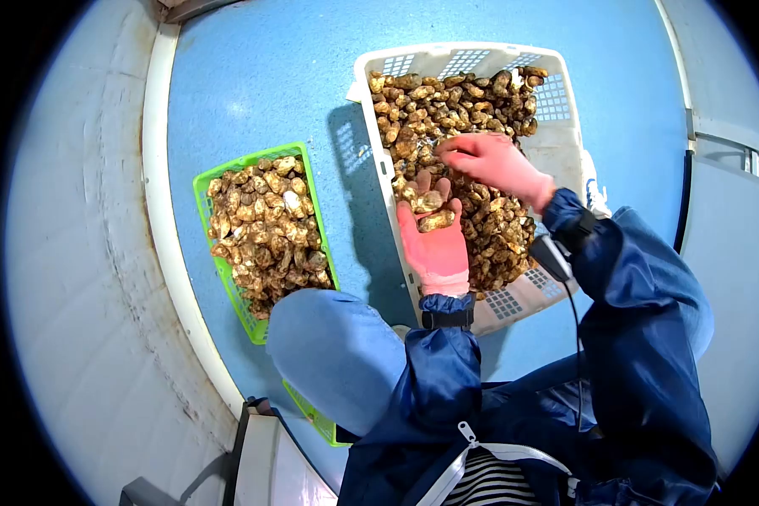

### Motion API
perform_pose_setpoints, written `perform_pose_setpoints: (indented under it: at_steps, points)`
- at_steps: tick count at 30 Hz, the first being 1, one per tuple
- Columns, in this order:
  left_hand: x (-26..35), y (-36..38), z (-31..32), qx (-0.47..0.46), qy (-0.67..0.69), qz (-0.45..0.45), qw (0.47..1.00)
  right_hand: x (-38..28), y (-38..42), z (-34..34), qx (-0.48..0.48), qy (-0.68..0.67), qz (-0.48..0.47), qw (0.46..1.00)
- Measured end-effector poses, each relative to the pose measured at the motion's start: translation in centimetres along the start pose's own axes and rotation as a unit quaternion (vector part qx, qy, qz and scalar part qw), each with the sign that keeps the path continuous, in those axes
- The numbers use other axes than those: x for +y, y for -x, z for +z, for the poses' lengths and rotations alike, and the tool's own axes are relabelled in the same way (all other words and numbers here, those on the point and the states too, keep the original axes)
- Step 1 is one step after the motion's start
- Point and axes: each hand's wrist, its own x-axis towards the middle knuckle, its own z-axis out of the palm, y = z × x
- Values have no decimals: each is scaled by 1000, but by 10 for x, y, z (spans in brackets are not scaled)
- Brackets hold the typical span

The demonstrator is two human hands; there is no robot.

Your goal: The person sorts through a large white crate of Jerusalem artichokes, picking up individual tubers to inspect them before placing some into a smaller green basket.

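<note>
My left hand (434, 249), in a pink glove, is turned palm up over the near left part of the white crate (557, 148). A few knobbly brown-and-cream pieces (436, 221) lie in it, with the fingers curled up around them. Just beyond, my right hand (497, 164), also gloved in pink, is above the heap of similar pieces (464, 101) in the crate. Its fingers are bent together with their tips pointing left; whether a piece is between them is hidden. The kind of these lumpy pieces is not plain.
A bright green basket (316, 202) heaped with the same kind of pieces stands left of the crate. Part of another green basket (316, 413) shows below my knee (337, 337). The blue floor (253, 101) meets a pale wall (93, 219) on the left.
</note>
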Motion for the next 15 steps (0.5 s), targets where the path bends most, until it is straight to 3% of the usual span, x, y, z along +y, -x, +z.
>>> perform_pose_setpoints:
  at_steps: [1, 4, 7, 11, 13, 14, 15]
  points:
    - [-1, -1, -5, -2, -2, -2, 1000, 11, -13, 8, 45, 173, -31, 983]
    - [1, 2, -12, -52, -64, 21, 996, 50, -49, 57, 98, 370, -70, 921]
    - [0, 8, -9, -25, -102, 30, 994, 36, -50, 57, 74, 355, -2, 932]
    - [-10, 6, -11, -7, -110, 40, 993, 27, -14, 15, 143, 146, 38, 978]
    - [-14, 5, -8, -42, -86, 32, 995, 2, 12, -10, 13, -48, 68, 996]
    - [-17, 1, -4, 7, -82, 31, 996, -5, 21, -20, -58, -21, 1, 998]
    - [-18, -2, -3, 56, -78, 31, 995, -16, 26, -29, -118, -14, 31, 992]
